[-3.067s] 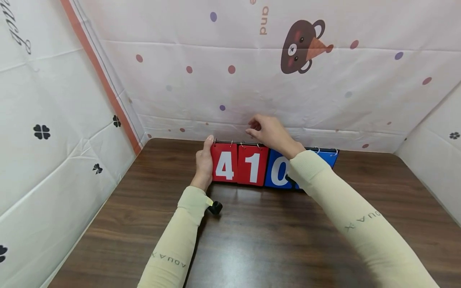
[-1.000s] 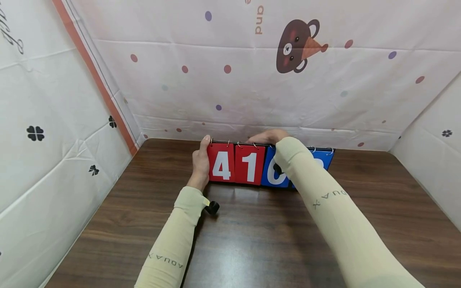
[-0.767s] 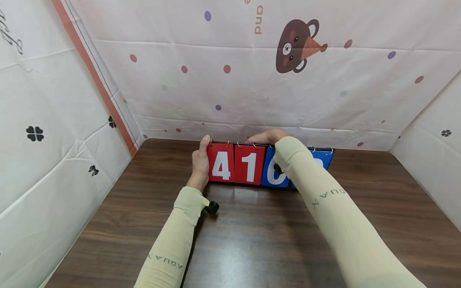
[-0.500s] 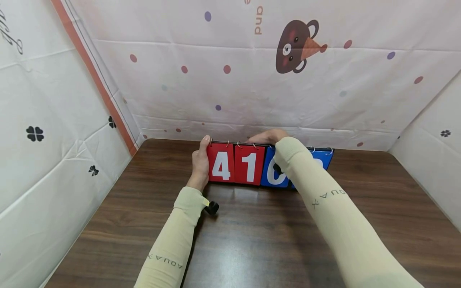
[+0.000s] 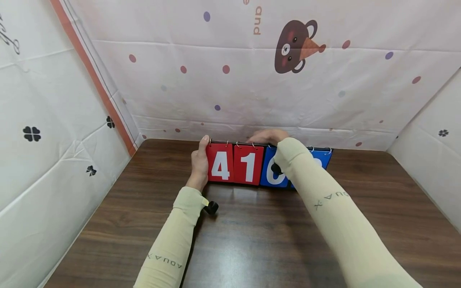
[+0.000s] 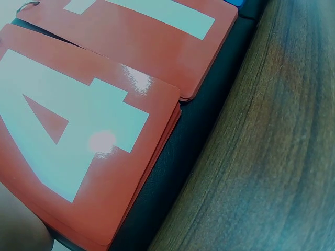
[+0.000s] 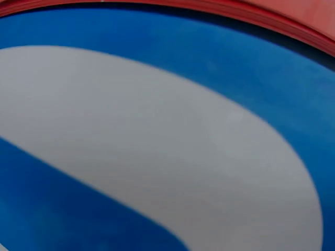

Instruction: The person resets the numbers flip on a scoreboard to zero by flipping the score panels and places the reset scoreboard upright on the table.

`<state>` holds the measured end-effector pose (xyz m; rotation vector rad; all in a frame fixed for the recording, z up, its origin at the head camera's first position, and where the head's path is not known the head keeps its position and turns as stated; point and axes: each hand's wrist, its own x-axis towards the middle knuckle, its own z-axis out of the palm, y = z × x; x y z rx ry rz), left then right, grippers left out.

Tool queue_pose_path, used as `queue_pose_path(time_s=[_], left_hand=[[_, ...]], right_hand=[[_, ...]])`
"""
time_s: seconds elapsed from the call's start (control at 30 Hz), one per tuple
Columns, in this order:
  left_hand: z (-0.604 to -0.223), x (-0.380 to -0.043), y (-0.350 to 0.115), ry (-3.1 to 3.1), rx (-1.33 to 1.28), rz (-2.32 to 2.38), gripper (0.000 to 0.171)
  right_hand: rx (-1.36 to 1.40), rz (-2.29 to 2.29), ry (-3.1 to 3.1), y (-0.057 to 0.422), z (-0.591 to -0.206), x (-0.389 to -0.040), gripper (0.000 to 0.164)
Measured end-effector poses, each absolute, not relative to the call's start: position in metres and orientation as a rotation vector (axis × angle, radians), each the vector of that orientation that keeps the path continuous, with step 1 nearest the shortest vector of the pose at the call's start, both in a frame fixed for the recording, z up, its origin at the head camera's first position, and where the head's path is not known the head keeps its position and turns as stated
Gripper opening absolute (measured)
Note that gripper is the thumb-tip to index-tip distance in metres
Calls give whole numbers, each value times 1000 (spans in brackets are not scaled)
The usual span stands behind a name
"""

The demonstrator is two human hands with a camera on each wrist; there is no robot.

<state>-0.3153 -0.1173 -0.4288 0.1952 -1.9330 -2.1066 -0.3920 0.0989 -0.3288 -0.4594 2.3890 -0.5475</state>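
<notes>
While a pale left sleeve [image 5: 169, 240] and a pale right sleeve [image 5: 345, 228] slanted forward over the brown table [image 5: 234, 248], I could see one small black piece [image 5: 211, 208] at the left wrist and another black piece [image 5: 276, 169] at the right. Beyond them stood a flip scoreboard [image 5: 261, 166], near the table's far edge. The left hand [image 5: 199, 163] gripped its left end, thumb up along the edge, the fingers hidden behind. The right hand [image 5: 268, 136], slightly blurred, was bent over the top edge near the middle; its fingertips were out of sight behind the board, so I could not tell whether they pinched anything. From left to right hung a red card with a white 4 [image 5: 220, 163], a red card with a white 1 [image 5: 248, 165], a blue card with a white 0 [image 5: 268, 176], partly covered, and a second blue card [image 5: 321, 157] whose figure was mostly hidden by the right sleeve. Silver rings [image 5: 311, 149] held them along the top. Close up at the left wrist, stacked red sheets [image 6: 168, 130] showed beneath the 4, against a dark backing [image 6: 194, 123]. Behind hung a pale cloth [image 5: 155, 92] with dots [image 5: 226, 69] and a brown bear [image 5: 289, 48] in an orange hat [image 5: 309, 49], turned sideways.
</notes>
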Motion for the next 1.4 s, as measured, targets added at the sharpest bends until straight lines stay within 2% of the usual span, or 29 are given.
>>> queue_pose_path(time_s=[0.13,0.3,0.63,0.73,1.13,1.4], left_hand=[[-428,-316,-117,-1933,188,-2113,64],[-429,-316,-117,-1933,195,-2109,65],[-425,-317,-114,-1930,180,-2128,61],[-425,-316,-114,-1935,178,-2135,61],[-433,-307,-119,-1920,243,-2139,62],[-426,-314,-111,-1941,217,-2128,61]], right_hand=[[-450,-646,2478,98,-331,-394,54],[-312,-849,2632,98,-334,-395,41],[-198,-1225,2710,102,-326,-388,55],[-235,-1283,2754,103,-324,-385,54],[-455,-1377,2986,98,-327,-374,32],[-575,-1435,3067,106,-323,-373,28]])
